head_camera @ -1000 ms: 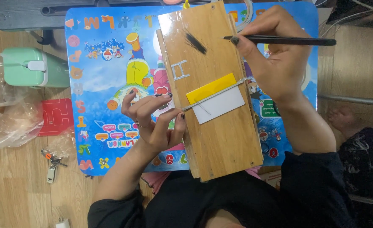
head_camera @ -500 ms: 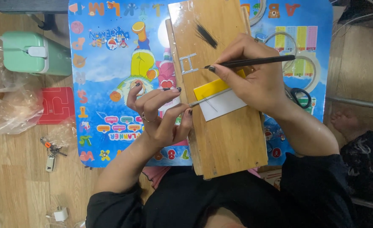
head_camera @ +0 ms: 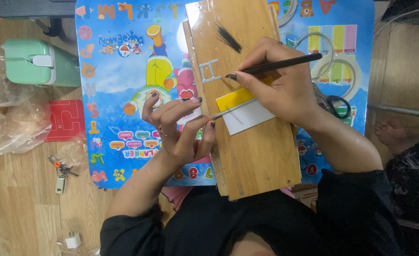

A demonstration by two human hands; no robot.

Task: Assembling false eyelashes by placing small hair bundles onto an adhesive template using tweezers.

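Wooden board (head_camera: 247, 142) lying across the colourful bench (head_camera: 124, 95) toward its right edge, right hand (head_camera: 285, 90) pinched shut on a thin dark tool (head_camera: 276, 64) over it, left hand (head_camera: 181, 128) gripping fine tweezers (head_camera: 228, 111) at the yellow-and-white card (head_camera: 245, 109).

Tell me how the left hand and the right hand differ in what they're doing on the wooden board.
The right hand grips a dark pen-like tool, tip at a small metal frame; the left hand pinches a thin needle-like tool at the board's edge. The right hand lies over the wooden board, partly covering the yellow card; the left hand sits mostly beside it, over the colourful mat. Both have dark-painted nails.
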